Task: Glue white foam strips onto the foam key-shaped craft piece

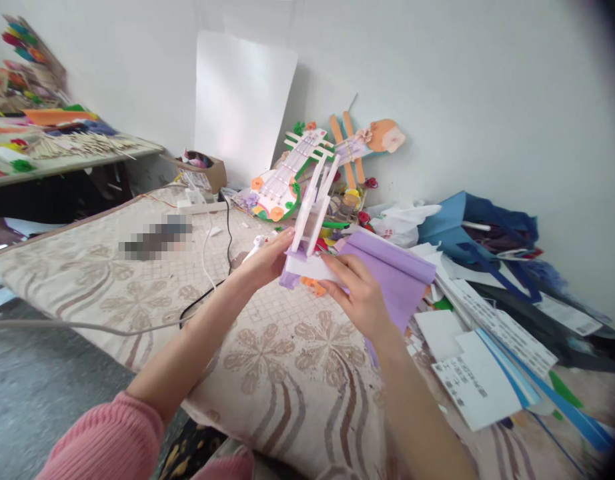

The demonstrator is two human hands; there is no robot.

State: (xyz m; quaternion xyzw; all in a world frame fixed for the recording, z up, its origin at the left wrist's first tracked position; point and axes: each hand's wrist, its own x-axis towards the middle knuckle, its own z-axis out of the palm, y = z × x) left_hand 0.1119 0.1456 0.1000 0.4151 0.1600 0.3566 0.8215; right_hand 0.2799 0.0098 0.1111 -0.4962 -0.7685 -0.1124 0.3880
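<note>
Over the cloth-covered table, I hold a small handmade craft model point(312, 223) with pale upright sticks and a white base partly wrapped in purple. My left hand point(275, 257) grips its left side, most of the fingers hidden behind it. On the other side, my right hand point(360, 290) has its thumb and fingers closed on the right end of the white base. Purple crepe paper point(392, 270), partly rolled, lies just beyond my right hand. A white tool point(257, 245), perhaps a glue gun, shows in part behind my left wrist. Small orange pieces point(313, 287) lie underneath.
Two decorated paper instruments point(282, 177) lean at the wall near a white board point(242, 100). Papers point(480, 380) and a blue bag point(467, 220) crowd the right side. Cables point(231, 227) and a power strip point(202, 205) cross the left; a cardboard box point(210, 175) stands behind.
</note>
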